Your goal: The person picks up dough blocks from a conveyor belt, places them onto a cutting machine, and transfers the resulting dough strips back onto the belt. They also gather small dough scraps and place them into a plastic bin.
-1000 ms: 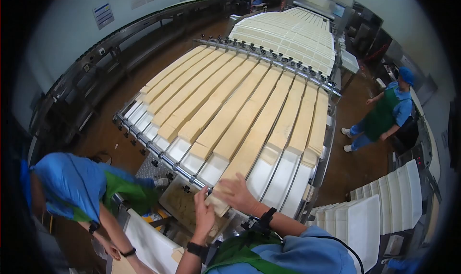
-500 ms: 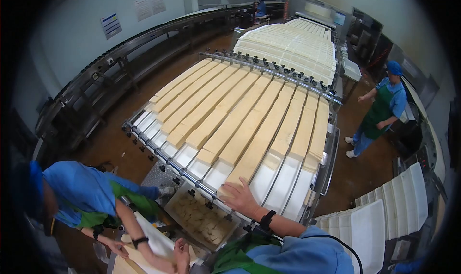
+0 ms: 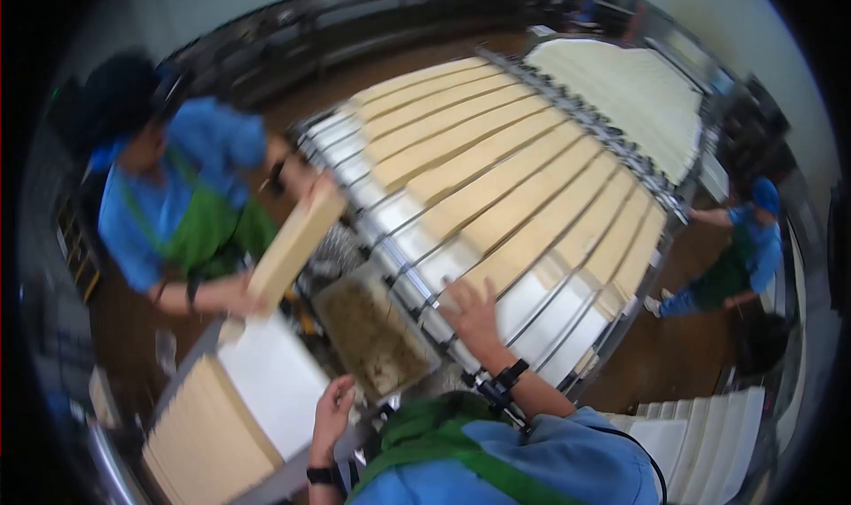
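Long, soft-looking beige slabs (image 3: 479, 186) lie in rows on a white belt (image 3: 390, 213) split by thin metal rods. My right hand (image 3: 477, 317) is over the belt's near end, open with fingers spread, its fingertips at the end of one slab. Whether they press on it is hard to tell. Closer to my body, my left hand (image 3: 333, 406) is raised beside a scrap bin, fingers loosely bent and apart, nothing in it. At left, a co-worker (image 3: 195, 195) holds a single beige slab (image 3: 297, 239) tilted between both hands.
A bin (image 3: 372, 332) with broken scraps stands below the belt's end. To its left, several beige slabs (image 3: 213, 425) sit packed beside a white surface (image 3: 275, 381). White trays (image 3: 700, 443) are stacked at lower right. Another person (image 3: 745, 248) stands beyond the belt's right side.
The view has swung left. The co-worker has straightened up and now holds a slab in the air. My right hand stays at the belt's near end, its fingers spread wider.
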Action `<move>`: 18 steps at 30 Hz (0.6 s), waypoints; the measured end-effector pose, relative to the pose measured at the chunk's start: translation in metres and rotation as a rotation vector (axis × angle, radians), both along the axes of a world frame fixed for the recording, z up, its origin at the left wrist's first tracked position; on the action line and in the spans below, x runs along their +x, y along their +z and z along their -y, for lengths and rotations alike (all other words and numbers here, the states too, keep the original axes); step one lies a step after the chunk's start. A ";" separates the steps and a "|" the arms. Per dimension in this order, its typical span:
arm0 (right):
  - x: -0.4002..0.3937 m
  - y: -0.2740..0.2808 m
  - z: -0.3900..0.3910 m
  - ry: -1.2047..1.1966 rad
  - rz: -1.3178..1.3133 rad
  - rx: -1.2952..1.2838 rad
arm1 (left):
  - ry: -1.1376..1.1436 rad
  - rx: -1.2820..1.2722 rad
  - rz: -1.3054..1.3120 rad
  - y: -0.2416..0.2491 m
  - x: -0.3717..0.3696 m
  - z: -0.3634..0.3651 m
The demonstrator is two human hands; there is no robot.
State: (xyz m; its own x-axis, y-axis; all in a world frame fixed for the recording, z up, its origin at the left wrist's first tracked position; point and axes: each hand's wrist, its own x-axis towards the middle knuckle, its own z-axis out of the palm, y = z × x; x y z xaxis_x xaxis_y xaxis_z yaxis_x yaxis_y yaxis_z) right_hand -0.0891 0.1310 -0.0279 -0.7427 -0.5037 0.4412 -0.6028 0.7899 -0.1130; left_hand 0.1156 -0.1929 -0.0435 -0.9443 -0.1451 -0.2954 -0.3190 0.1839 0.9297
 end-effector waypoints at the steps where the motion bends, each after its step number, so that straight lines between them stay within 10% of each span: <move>1: -0.003 -0.006 0.000 0.000 0.023 0.006 | 0.016 0.019 0.011 0.005 0.003 0.002; 18: -0.020 0.001 -0.009 -0.011 0.187 0.320 | 0.384 0.148 0.063 0.002 0.098 0.029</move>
